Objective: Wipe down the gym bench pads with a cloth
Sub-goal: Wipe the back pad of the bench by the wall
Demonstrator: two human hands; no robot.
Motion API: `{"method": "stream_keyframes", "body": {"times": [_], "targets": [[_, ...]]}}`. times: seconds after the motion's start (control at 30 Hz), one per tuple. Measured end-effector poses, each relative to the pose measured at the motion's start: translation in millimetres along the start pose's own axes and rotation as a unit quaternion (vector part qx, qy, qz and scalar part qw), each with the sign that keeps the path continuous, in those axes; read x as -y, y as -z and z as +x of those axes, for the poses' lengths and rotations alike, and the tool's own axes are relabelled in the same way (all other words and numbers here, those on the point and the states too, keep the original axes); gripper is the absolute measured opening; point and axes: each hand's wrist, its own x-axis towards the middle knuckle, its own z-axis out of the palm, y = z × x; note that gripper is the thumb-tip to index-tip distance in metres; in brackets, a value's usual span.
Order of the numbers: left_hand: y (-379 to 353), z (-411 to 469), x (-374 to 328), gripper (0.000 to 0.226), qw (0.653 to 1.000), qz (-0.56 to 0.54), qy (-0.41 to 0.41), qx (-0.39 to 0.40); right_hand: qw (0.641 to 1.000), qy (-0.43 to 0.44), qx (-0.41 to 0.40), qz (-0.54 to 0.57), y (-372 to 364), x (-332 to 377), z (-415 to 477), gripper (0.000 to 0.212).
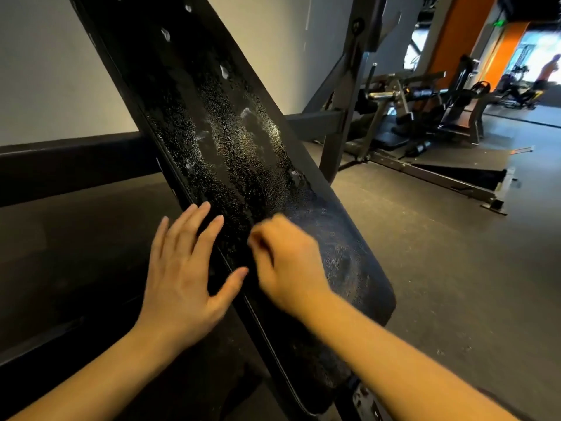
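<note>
Tilted black bench pad (230,141), centre, beaded with spray droplets and seemingly mostly unwiped. Left hand (182,268) lies flat on its near left edge. Blurred right hand (285,262) curls on the pad; no cloth visible, grip unclear.

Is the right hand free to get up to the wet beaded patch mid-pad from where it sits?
Probably yes. The right hand sits over the bench pad just below the beaded patch, with only bare pad between them. The left hand rests at the pad's left edge, off that line.
</note>
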Motion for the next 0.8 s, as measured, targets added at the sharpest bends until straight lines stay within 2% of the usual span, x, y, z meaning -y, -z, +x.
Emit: {"method": "stream_keyframes", "body": {"times": [0.07, 0.13, 0.23, 0.3, 0.37, 0.43, 0.5, 0.6, 0.67, 0.73, 0.8], "targets": [[11.1, 10.4, 7.6, 0.062, 1.000, 0.003, -0.002, -0.023, 0.994, 0.092, 0.056, 0.015, 12.8, -0.5, -37.7, 0.015], [19.3, 22.6, 16.7, 0.058, 1.000, 0.001, -0.001, -0.026, 0.996, 0.080, 0.038, -0.014, 24.7, -37.3, -47.8, 0.016], [22.9, 37.6, 29.7, 0.061, 1.000, 0.008, -0.019, -0.009, 0.991, -0.078, -0.026, -0.107, 32.2, -101.5, -4.2, 0.015], [23.5, 45.5, 35.9, 0.063, 0.999, 0.009, -0.034, 0.000, 0.973, -0.193, -0.044, -0.120, 26.9, -122.2, 44.9, 0.012], [25.0, 52.1, 39.8, 0.064, 0.999, 0.014, -0.051, -0.004, 0.962, -0.243, -0.078, -0.096, 11.9, -110.7, 91.4, 0.011], [26.6, 58.3, 43.7, 0.064, 0.998, 0.015, -0.052, -0.011, 0.968, -0.224, -0.102, -0.048, -4.0, -72.6, 118.6, 0.010], [28.3, 65.2, 51.1, 0.064, 0.999, 0.012, -0.033, -0.026, 0.984, -0.156, -0.077, -0.022, -15.0, -24.6, 112.3, 0.009], [29.6, 74.2, 63.3, 0.068, 0.999, 0.004, -0.005, -0.053, 0.999, 0.025, 0.017, 0.041, -5.6, 24.8, 49.4, 0.007], [29.5, 78.6, 68.0, 0.072, 0.998, 0.003, 0.004, -0.063, 0.991, 0.112, 0.070, 0.030, 8.2, 10.2, 14.3, 0.009], [26.5, 79.4, 70.1, 0.076, 0.998, 0.000, 0.009, -0.055, 0.996, 0.077, 0.037, -0.029, 19.9, -35.0, 19.3, 0.012], [22.2, 77.7, 71.3, 0.078, 0.999, -0.010, 0.019, -0.040, 0.995, -0.032, 0.003, -0.097, 26.1, -77.7, 53.3, 0.012]]}}
